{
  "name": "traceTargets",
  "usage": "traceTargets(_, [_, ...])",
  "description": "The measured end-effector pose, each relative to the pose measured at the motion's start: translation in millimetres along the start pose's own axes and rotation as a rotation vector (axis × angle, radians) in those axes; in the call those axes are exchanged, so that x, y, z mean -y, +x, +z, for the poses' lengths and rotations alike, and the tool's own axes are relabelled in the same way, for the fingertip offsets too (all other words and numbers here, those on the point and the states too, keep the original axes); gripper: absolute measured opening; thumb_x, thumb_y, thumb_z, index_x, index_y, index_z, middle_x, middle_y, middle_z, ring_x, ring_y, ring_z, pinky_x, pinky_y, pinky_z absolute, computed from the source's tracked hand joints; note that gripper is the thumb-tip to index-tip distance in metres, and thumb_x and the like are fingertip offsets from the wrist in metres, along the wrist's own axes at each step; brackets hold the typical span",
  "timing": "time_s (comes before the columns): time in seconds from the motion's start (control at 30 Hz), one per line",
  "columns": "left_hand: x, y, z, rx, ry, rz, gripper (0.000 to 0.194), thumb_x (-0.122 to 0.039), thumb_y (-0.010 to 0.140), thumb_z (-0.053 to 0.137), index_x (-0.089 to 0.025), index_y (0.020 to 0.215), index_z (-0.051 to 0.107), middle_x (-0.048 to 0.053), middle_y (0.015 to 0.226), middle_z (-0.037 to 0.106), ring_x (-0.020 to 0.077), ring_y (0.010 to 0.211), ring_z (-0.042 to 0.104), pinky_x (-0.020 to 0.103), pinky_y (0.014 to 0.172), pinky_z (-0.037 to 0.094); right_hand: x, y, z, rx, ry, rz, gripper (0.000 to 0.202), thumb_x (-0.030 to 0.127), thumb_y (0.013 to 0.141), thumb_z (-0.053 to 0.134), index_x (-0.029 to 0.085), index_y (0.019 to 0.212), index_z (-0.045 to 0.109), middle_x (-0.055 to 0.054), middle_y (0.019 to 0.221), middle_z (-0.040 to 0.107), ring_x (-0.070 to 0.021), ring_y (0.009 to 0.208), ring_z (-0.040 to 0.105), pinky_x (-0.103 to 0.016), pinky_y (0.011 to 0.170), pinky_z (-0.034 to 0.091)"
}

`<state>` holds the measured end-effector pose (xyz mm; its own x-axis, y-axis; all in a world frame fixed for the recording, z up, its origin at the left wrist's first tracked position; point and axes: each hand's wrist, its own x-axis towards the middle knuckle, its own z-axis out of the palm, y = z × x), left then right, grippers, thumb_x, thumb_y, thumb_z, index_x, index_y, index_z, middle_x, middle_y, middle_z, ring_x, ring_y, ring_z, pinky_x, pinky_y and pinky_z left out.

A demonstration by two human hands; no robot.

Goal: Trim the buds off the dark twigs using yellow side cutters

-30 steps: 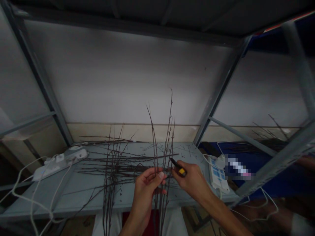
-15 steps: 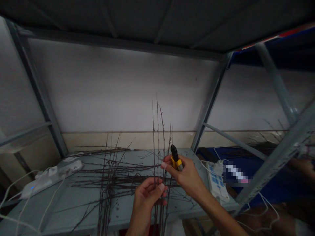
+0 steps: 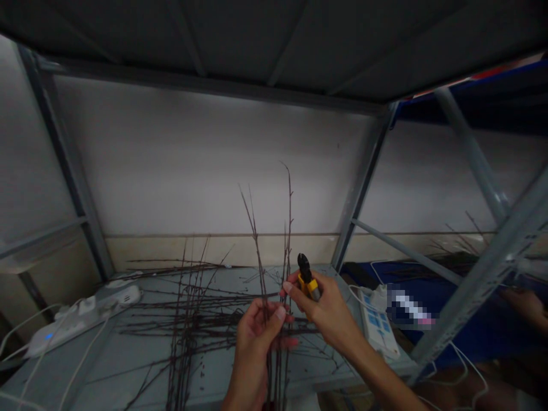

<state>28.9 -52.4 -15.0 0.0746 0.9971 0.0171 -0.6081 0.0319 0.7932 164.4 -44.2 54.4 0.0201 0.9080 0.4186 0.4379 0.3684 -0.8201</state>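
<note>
My left hand (image 3: 259, 337) is closed around several thin dark twigs (image 3: 260, 257) that stand upright near the shelf's front edge. Just right of it, my right hand (image 3: 321, 302) holds yellow-handled cutters (image 3: 307, 279) with their black jaws pointing up. The thumb and fingertips of that same hand pinch an upright twig (image 3: 290, 217) whose tip bends left. Many more twigs (image 3: 192, 319) lie crossed in a pile on the grey shelf (image 3: 222, 388), left of and behind my hands.
White power strips lie at the left (image 3: 81, 319) and right (image 3: 379, 325) with cables. Metal posts (image 3: 368, 177) frame the shelf, and a dark panel hangs overhead. Beyond the right post, another person's hand (image 3: 524, 302) is near more twigs over blue cloth.
Two twigs in my left hand now lean left, apart from the one at my right fingertips. The camera view has shifted slightly.
</note>
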Motion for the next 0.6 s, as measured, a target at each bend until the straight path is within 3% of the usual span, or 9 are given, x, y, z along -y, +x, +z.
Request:
traceTargets(0.23, [-1,14,6.3,0.032,-0.002,0.026,0.040,-0.038,0.063,0.091,-0.017,0.077,0.060,0.001,0.073,0.064,0.0145,0.062,0.063,0.017,0.036,0.045,0,5,-12,-0.023,-0.149,-0.077,0.030,0.049,0.091,0.062,0.020,0.092,0.069,-0.004,0.082,0.075,-0.0204,0.072,0.068,-0.030,0.068,0.053])
traceTargets(0.43, [0,11,2.8,-0.012,-0.008,0.050,0.041,-0.038,0.063,0.091,-0.018,0.075,0.058,0.001,0.075,0.066,0.0131,0.060,0.063,0.016,0.035,0.040,-18,12,-46,-0.096,-0.726,-0.404,0.039,0.053,0.091,0.063,0.020,0.113,0.065,-0.010,0.106,0.074,-0.0269,0.095,0.070,-0.039,0.086,0.052])
traceTargets(0.6, [-2,8,5.2,-0.011,-0.005,0.066,0.040,-0.036,0.063,0.091,-0.018,0.075,0.057,0.001,0.074,0.066,0.0118,0.057,0.062,0.016,0.035,0.038,-8,13,-62,-0.022,-1.183,-0.580,0.051,0.061,0.089,0.063,0.016,0.114,0.063,-0.013,0.098,0.072,-0.0310,0.091,0.066,-0.043,0.080,0.049])
